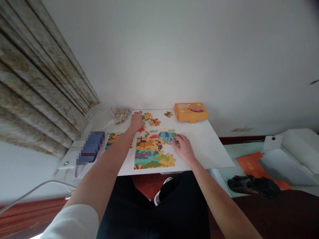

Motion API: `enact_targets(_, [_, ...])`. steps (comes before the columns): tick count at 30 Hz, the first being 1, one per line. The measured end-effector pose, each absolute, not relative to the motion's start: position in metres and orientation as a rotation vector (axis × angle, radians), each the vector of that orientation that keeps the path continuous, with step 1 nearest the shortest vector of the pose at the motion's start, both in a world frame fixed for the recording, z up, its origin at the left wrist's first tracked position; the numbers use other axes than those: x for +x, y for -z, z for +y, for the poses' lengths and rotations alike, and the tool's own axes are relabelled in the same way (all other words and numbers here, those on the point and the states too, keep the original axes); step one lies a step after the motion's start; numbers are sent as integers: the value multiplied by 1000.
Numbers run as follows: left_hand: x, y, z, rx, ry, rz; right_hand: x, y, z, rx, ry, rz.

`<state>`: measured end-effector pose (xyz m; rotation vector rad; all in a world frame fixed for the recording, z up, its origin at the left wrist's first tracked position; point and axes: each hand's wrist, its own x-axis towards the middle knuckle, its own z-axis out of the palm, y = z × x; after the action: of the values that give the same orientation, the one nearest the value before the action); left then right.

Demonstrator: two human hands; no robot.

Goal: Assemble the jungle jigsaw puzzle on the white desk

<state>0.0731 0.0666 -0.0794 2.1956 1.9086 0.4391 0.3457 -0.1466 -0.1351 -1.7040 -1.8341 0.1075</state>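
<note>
**Hands at the jigsaw on the white table**

The white rectangular table (211,146) carries a colourful, part-assembled animal jigsaw (153,149) near its front edge. An orange cardboard box (190,112) sits at the far right corner. The right hand (183,147) rests flat, fingers spread, on the jigsaw's right edge. The left hand (136,121) covers loose pieces (152,119) near the far edge; its grip cannot be told.

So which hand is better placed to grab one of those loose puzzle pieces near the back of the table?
Probably the left hand: it lies beside the loose pieces. The right hand rests on the puzzle's right edge, farther away.
</note>
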Motion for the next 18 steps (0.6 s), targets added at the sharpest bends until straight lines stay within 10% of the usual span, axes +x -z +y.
enact_targets(18, [115, 87, -63, 2086, -1266, 1322, 309, 119, -151, -1503, -535, -1089])
